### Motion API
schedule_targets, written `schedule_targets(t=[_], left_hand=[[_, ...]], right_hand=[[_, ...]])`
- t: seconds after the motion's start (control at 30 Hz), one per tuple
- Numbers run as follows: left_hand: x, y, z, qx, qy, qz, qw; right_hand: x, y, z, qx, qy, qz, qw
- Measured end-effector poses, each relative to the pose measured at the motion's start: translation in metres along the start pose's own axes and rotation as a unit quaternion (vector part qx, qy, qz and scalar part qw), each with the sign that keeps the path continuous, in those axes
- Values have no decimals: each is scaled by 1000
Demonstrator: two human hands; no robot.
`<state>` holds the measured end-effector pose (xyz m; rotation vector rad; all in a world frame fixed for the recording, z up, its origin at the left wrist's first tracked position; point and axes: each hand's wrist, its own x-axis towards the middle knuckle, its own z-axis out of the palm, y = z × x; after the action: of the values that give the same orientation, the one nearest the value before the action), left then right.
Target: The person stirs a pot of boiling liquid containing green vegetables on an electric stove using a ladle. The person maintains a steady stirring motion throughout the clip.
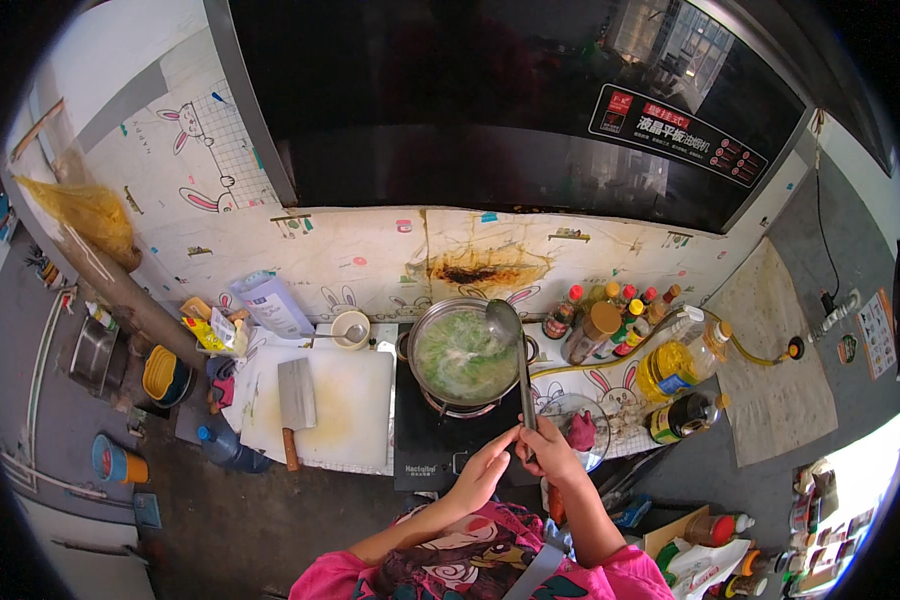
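My right hand [549, 450] is closed on the handle of a metal ladle [503, 321], whose bowl is over the right side of a steel pot [441, 402]. Inside the pot, leafy greens [461, 356] sit in pale, frothy liquid. The pot rests on a black gas stove [424, 450]. My left hand [484, 474] is beside the right one, near the lower end of the handle; its fingers look extended, with nothing held. Left of the stove a cleaver [297, 394] lies on a white cutting board [356, 409]. A small bowl [350, 330] with a spoon stands behind the board.
Sauce bottles [562, 313], an oil jug [667, 367] and a dark sauce bottle [686, 417] stand to the right. A glass lid or bowl [604, 442] with a reddish cloth is close to my right hand. The range hood [435, 150] overhangs the back; a yellow hose [585, 367] crosses the counter.
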<state>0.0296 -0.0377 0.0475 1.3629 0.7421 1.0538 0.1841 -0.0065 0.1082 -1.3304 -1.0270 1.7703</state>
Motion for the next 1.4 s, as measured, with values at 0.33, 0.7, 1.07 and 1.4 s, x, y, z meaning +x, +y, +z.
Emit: schedule_targets(t=[0.33, 0.7, 1.07, 1.4], left_hand=[[1, -9, -5, -68, 32, -25, 997], [-10, 2, -5, 54, 49, 3, 997], [-11, 13, 0, 87, 38, 45, 994], [-2, 5, 2, 39, 6, 18, 999]], right_hand=[[29, 18, -11, 164, -61, 103, 979], [26, 29, -11, 482, -215, 167, 833], [6, 16, -9, 396, -166, 124, 894], [2, 11, -12, 51, -28, 30, 998]])
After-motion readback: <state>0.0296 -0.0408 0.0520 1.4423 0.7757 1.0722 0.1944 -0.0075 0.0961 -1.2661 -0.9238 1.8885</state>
